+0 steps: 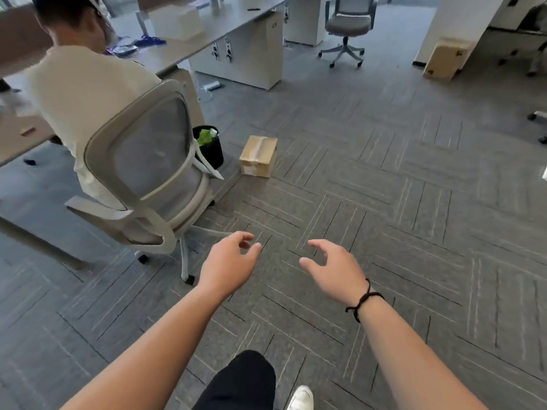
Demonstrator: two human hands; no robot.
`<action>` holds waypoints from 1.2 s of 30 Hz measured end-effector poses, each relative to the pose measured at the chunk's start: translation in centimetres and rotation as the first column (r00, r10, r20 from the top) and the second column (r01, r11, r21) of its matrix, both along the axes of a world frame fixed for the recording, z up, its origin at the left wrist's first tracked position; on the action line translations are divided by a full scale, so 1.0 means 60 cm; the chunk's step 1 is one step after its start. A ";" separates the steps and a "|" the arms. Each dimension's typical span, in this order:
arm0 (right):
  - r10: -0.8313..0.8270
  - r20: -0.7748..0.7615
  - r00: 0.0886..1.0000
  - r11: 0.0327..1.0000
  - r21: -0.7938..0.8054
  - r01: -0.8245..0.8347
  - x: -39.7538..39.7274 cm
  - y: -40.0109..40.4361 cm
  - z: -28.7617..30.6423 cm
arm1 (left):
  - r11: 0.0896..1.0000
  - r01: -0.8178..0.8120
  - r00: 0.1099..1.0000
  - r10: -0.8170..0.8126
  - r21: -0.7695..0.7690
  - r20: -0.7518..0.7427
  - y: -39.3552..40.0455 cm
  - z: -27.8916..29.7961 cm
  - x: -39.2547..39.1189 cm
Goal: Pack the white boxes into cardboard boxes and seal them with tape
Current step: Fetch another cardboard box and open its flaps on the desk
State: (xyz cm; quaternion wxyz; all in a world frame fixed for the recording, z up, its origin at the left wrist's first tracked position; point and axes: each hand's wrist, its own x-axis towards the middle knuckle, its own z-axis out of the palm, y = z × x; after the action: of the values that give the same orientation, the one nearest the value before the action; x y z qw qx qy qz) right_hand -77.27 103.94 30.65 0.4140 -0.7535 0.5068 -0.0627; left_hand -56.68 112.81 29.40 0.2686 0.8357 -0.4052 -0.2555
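A small cardboard box (258, 155), taped shut along its top seam, stands on the grey carpet ahead of me. My left hand (229, 263) and my right hand (336, 269) are stretched out in front at about waist height, well short of the box. Both hold nothing, and their fingers are loosely curled and apart. A black cord bracelet circles my right wrist. A white box (177, 22) rests on the long desk at the back left. Another cardboard box (445, 59) leans against a white pillar at the far right.
A person in a light shirt sits on a grey mesh chair (148, 179) at the left, beside a desk. A black bin (211, 146) with green waste stands between that chair and the taped box. Another office chair (346, 28) stands at the back.
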 end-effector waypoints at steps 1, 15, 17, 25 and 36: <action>0.011 0.001 1.000 1.000 0.011 -0.011 0.010 -0.030 -0.004 | 1.000 -0.011 1.000 0.011 0.012 -0.004 -0.026 -0.008 0.009; 0.101 -0.143 0.985 0.994 -0.027 -0.106 0.236 -0.546 -0.014 | 0.997 -0.078 0.990 0.078 0.000 -0.116 -0.537 -0.064 0.228; 0.103 -0.129 0.986 0.993 -0.042 -0.109 0.270 -0.617 -0.006 | 0.997 -0.080 0.991 0.078 -0.012 -0.109 -0.613 -0.047 0.263; 0.143 -0.105 0.984 0.990 0.032 -0.140 0.393 -0.876 -0.052 | 0.986 -0.156 0.981 0.161 0.057 -0.104 -0.840 -0.080 0.372; 0.336 -0.140 0.931 0.941 0.088 -0.327 0.566 -1.321 -0.097 | 0.937 -0.299 0.947 0.315 0.181 -0.066 -1.216 -0.092 0.512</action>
State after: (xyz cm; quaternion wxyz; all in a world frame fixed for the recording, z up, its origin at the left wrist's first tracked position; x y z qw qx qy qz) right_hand -43.29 24.66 24.86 0.4022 -0.8173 0.4043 0.0822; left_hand -25.98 39.86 23.89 0.2522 0.8954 -0.2336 -0.2831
